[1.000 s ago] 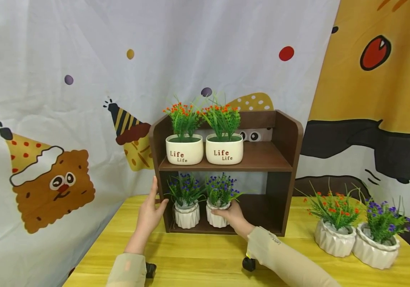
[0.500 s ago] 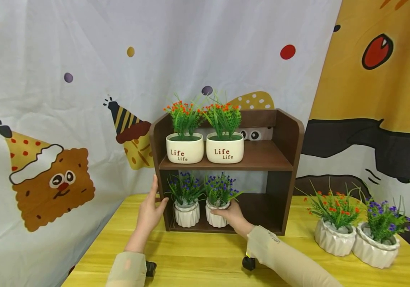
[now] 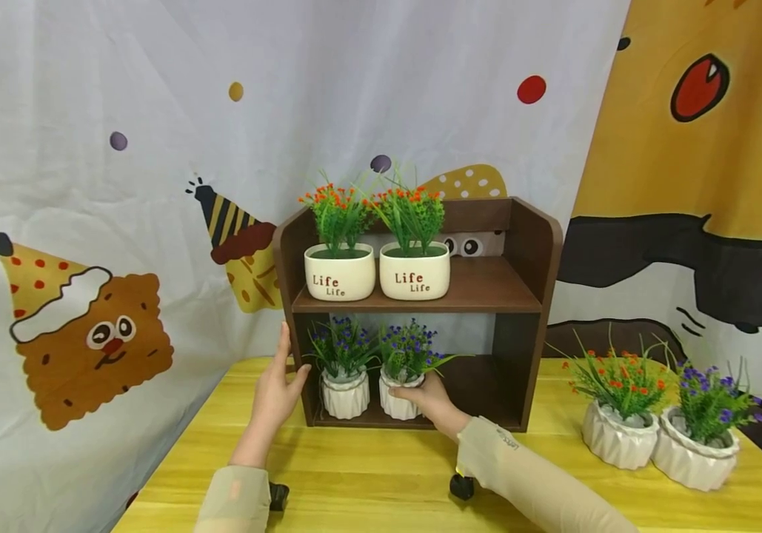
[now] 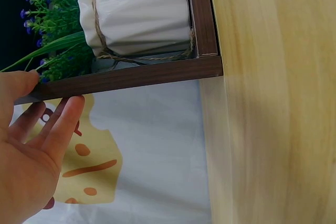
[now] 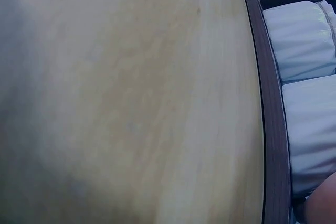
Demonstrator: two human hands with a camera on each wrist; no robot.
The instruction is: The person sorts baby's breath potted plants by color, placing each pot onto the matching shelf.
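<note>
On the lower shelf of a brown two-tier wooden rack (image 3: pixel 420 305), two white ribbed pots of purple artificial flowers stand side by side. My right hand (image 3: pixel 435 403) grips the right potted plant (image 3: pixel 399 403), its thumb across the front and its other fingers hidden behind. In the right wrist view only a bit of that hand (image 5: pixel 323 203) shows beside the pot. My left hand (image 3: pixel 277 385) touches the rack's left side panel, fingers straight along the outer face and thumb at the front edge. The left potted plant (image 3: pixel 345 400) has twine around it, seen in the left wrist view.
Two oval white pots with orange flowers, a left one (image 3: pixel 339 275) and a right one (image 3: pixel 414 277), occupy the upper shelf. On the yellow wooden table (image 3: pixel 367 474) at right stand an orange-flowered pot (image 3: pixel 620 437) and a purple-flowered pot (image 3: pixel 697 451). A printed curtain (image 3: pixel 154 163) hangs behind.
The head view has shifted slightly. Both hands keep their places, the right on the potted plant and the left at the rack's side.
</note>
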